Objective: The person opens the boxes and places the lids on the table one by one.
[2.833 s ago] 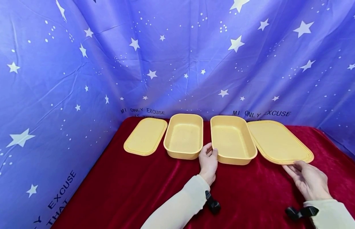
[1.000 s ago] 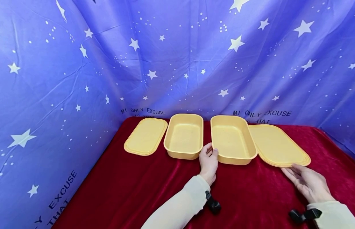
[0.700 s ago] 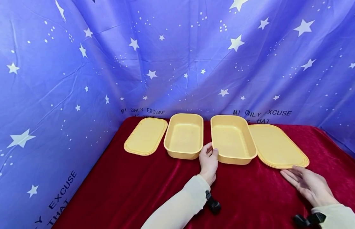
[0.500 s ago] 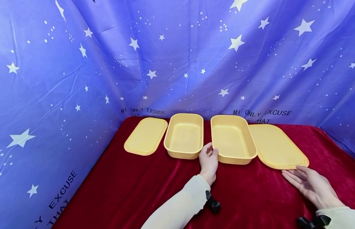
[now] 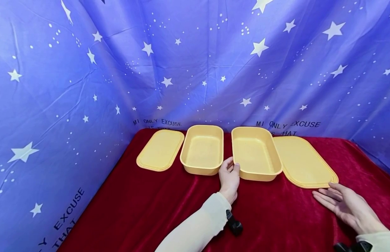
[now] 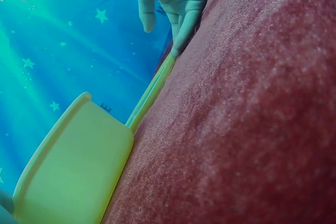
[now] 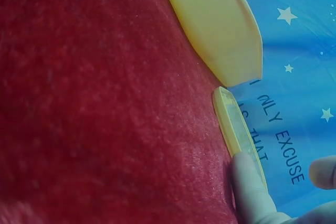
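Observation:
The larger yellow rectangular food container [image 5: 261, 176] stands uncovered on red cloth. My left hand [image 5: 229, 180] grips its near left corner, thumb at the rim; the other fingers are partly hidden beside its wall. A matching yellow lid [image 5: 305, 161] lies flat close along the container's right side. At the lid's near right corner is my right hand [image 5: 349, 208], fingers extended and spread. In the right wrist view one finger [image 7: 249, 182] reaches the lid's edge [image 7: 226, 116] while the thumb is held apart from it. The left wrist view shows the container's outer wall [image 6: 79, 166].
A smaller uncovered yellow container [image 5: 201, 170] stands left of the larger one, with a smaller yellow lid [image 5: 160, 150] farther left. Red velvet cloth [image 5: 144, 210] covers the table. Blue star-printed curtain [image 5: 195, 63] hangs close behind and along the left.
The large lid has come nearer and lower, down flat onto the cloth. My right hand has loosened from its edge and drawn back to the right. The left hand stays in place.

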A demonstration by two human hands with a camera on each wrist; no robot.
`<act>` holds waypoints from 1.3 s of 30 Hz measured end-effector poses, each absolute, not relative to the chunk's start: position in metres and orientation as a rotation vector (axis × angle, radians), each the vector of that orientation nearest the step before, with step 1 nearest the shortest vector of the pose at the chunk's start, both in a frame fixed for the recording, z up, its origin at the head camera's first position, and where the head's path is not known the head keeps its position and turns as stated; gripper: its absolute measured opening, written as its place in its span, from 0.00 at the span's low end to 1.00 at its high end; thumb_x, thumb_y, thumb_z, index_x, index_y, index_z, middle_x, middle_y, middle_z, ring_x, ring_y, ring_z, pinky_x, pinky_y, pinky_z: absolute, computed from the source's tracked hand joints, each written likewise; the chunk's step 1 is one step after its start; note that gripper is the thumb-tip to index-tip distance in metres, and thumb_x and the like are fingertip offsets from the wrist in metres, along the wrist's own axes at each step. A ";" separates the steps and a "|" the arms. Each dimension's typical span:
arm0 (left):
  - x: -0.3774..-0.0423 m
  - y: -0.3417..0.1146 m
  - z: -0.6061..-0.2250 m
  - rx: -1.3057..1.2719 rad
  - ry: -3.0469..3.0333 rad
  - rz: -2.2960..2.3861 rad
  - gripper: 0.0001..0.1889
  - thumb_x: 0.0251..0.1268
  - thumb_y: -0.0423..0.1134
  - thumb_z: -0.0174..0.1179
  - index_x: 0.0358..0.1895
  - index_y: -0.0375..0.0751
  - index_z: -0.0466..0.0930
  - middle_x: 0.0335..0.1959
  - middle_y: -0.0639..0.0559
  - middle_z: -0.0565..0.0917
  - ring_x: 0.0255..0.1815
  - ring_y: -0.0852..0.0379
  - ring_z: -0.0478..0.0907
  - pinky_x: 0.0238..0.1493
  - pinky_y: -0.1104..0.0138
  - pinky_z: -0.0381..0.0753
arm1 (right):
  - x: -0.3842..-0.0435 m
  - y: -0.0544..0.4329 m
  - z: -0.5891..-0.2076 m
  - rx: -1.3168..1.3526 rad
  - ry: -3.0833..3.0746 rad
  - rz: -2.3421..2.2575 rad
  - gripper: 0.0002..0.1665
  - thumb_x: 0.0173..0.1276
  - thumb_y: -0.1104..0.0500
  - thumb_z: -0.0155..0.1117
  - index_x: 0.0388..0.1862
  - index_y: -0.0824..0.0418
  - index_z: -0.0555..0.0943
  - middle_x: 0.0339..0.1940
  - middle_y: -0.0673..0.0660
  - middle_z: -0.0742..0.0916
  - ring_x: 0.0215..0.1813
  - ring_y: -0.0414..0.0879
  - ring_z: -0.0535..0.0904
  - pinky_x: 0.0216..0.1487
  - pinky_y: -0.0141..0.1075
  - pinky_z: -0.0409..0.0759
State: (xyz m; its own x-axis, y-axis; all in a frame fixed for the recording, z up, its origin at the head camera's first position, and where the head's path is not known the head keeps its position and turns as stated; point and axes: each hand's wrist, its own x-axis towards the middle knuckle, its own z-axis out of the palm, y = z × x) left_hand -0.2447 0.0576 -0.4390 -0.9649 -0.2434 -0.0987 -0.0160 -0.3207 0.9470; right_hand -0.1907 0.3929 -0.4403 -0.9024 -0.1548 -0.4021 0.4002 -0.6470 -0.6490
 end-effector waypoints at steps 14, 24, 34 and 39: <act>-0.244 0.058 -0.440 0.337 -1.741 -2.419 0.17 0.64 0.30 0.59 0.56 0.38 0.77 0.51 0.43 0.78 0.52 0.53 0.74 0.55 0.58 0.74 | -0.189 0.392 -0.439 0.448 1.119 -2.563 0.03 0.78 0.61 0.43 0.44 0.56 0.67 0.39 0.63 0.80 0.43 0.60 0.83 0.56 0.53 0.73; -0.244 0.058 -0.441 0.341 -1.736 -2.417 0.17 0.64 0.29 0.59 0.56 0.38 0.76 0.51 0.43 0.78 0.52 0.53 0.74 0.55 0.58 0.74 | -0.187 0.392 -0.443 0.382 1.098 -2.584 0.05 0.78 0.63 0.42 0.42 0.58 0.68 0.40 0.64 0.79 0.43 0.61 0.82 0.56 0.54 0.74; -0.244 0.057 -0.439 0.352 -1.737 -2.425 0.17 0.64 0.29 0.59 0.56 0.37 0.76 0.50 0.42 0.78 0.51 0.53 0.75 0.54 0.59 0.74 | -0.188 0.387 -0.438 0.298 1.100 -2.587 0.08 0.78 0.62 0.40 0.42 0.60 0.69 0.41 0.66 0.81 0.45 0.62 0.82 0.54 0.54 0.75; -0.241 0.055 -0.434 0.371 -1.759 -2.421 0.16 0.64 0.30 0.59 0.56 0.37 0.76 0.48 0.43 0.79 0.51 0.53 0.75 0.54 0.58 0.75 | -0.190 0.383 -0.432 0.199 1.037 -2.608 0.13 0.78 0.63 0.38 0.40 0.62 0.72 0.42 0.68 0.82 0.46 0.63 0.82 0.53 0.55 0.75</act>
